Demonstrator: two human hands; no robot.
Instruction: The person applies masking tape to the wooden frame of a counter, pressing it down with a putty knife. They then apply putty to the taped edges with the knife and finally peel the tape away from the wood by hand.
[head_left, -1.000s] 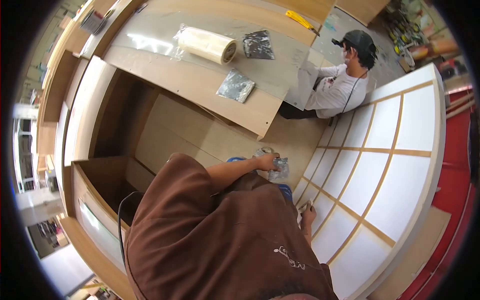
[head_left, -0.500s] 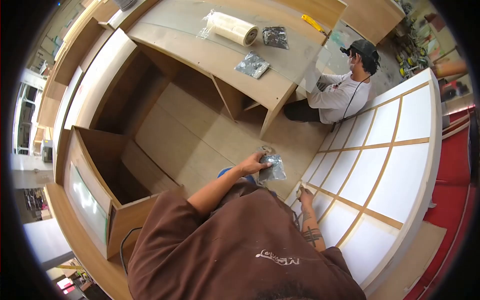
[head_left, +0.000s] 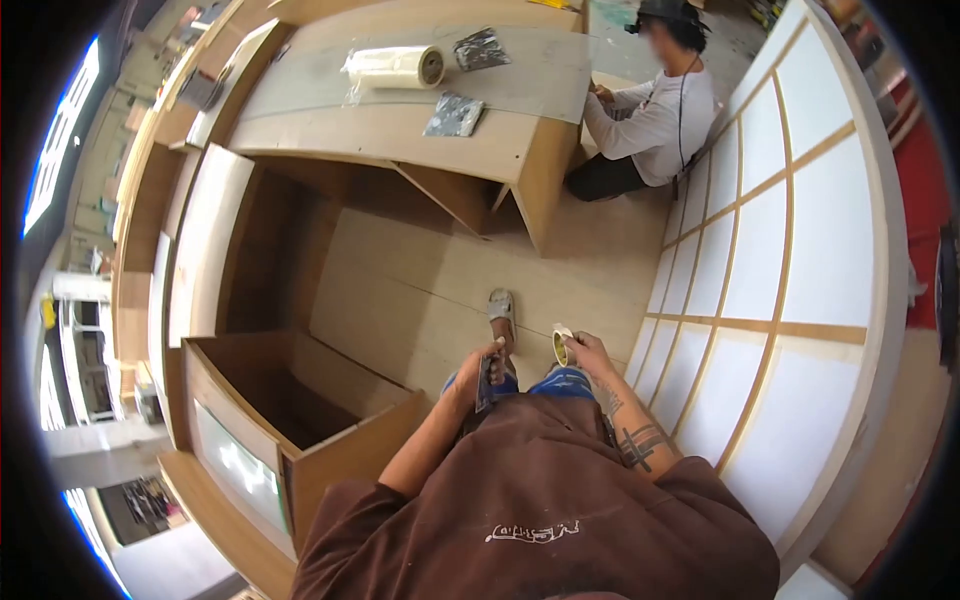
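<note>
My left hand (head_left: 478, 372) is in front of my body, its fingers wrapped around a thin, dark putty spreader (head_left: 485, 388) turned nearly edge-on. Beside it, my right hand (head_left: 590, 354) grips a roll of masking tape (head_left: 561, 346), its round hole facing me. The two hands are apart, above my legs and a sandalled foot (head_left: 501, 303). To the right stands a tall panel (head_left: 735, 260) with white panes and brown strips in a grid; neither hand touches it.
Ahead, a wooden counter (head_left: 350, 135) carries a glass sheet (head_left: 540, 80), a large wrapped roll (head_left: 395, 68) and two smeared spreader plates (head_left: 455, 115). A co-worker (head_left: 655, 115) crouches at its right end. An open wooden cabinet box (head_left: 300, 360) stands at left.
My right hand has come away from the grid panel, bringing the tape roll in front of me. The spreader in my left hand has turned from flat to edge-on. The view has shifted.
</note>
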